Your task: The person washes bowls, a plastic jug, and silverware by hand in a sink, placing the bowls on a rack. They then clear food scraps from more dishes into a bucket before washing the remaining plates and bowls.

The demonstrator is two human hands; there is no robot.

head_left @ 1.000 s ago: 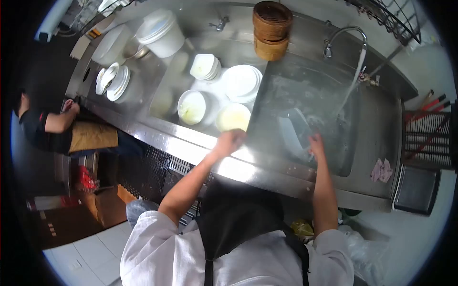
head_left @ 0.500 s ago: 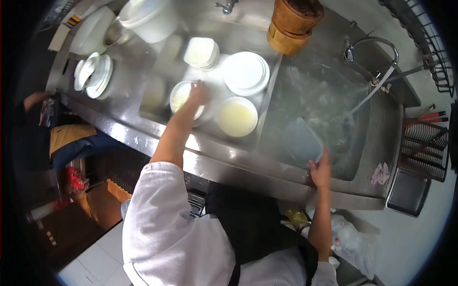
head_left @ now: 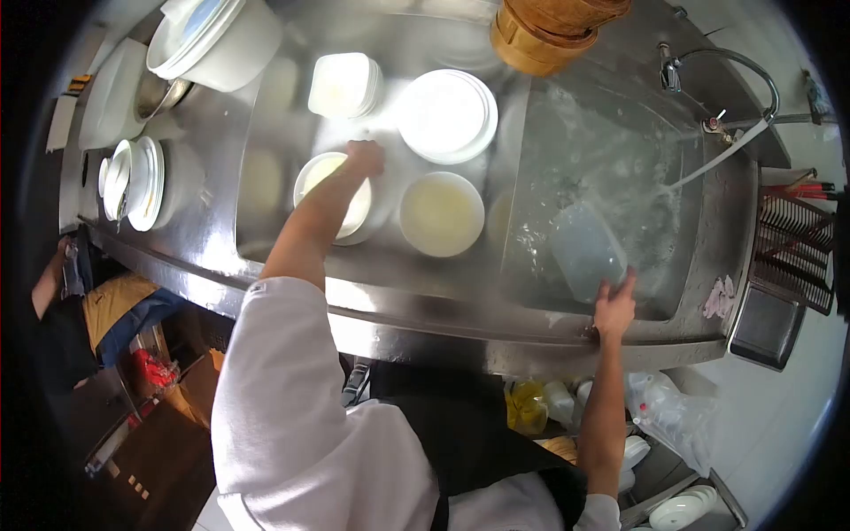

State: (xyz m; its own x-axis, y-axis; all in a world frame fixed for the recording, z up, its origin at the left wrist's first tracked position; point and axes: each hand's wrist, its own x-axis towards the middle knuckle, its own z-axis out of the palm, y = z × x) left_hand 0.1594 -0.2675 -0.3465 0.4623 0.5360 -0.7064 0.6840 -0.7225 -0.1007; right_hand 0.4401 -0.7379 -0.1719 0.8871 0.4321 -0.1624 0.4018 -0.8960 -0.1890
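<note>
My left hand (head_left: pixel 365 159) has its fingers curled at the far right rim of a white bowl (head_left: pixel 309 183) with pale contents; the forearm covers part of the bowl. Beside it stands a second white bowl (head_left: pixel 441 214) filled with pale yellowish liquid. In the water-filled sink, my right hand (head_left: pixel 614 307) is closed on the near corner of a translucent plastic container (head_left: pixel 586 252). The container lies tilted and partly under water. Behind the bowls are a stack of white plates (head_left: pixel 445 115) and a stack of square white containers (head_left: pixel 343 86).
Water runs from a curved faucet (head_left: pixel 735 66) into the sink (head_left: pixel 611 124). Brown baskets (head_left: pixel 540 35) stand behind it. White dishes (head_left: pixel 142 181) and a white bucket (head_left: pixel 226 49) are at left. A dark rack (head_left: pixel 792 243) is at right. Another person's arm (head_left: pixel 49 281) shows at far left.
The view has shifted a little. My right hand and the plastic container have moved slightly right in the sink. My left hand stays at the same bowl's rim, its fingers now more curled.
</note>
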